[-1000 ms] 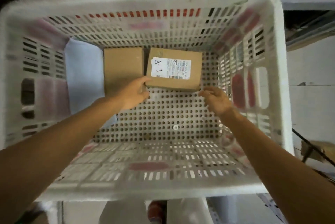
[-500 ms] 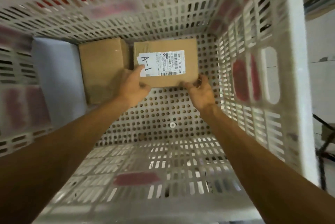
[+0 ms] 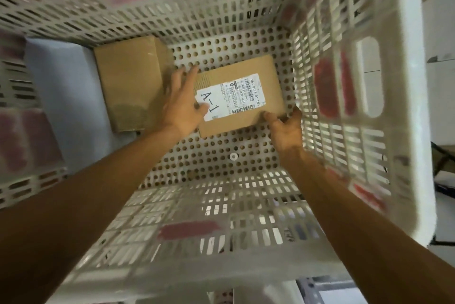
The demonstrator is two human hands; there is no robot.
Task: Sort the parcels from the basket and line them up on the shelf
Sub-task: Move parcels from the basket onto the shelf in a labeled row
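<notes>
I look down into a white slotted plastic basket (image 3: pixel 398 111). A brown cardboard parcel (image 3: pixel 268 82) with a white label marked "A-1" is tilted and lifted off the basket floor. My left hand (image 3: pixel 181 104) holds its left end, thumb on the label and fingers spread along the far side. My right hand (image 3: pixel 285 128) grips the parcel's near right corner from below. A second, plain brown parcel (image 3: pixel 128 82) lies on the floor to the left, beside a pale grey-white soft parcel (image 3: pixel 66 96) against the left wall.
The basket's perforated floor (image 3: pixel 221 156) shows bare between my forearms. High slotted walls enclose all sides, the right wall (image 3: pixel 344 131) close to my right hand. A white floor and dark frame parts lie outside at the right edge.
Both hands have taken hold of the A-1 parcel and raised it away from the back wall, turning it slightly. My view has moved closer into the basket.
</notes>
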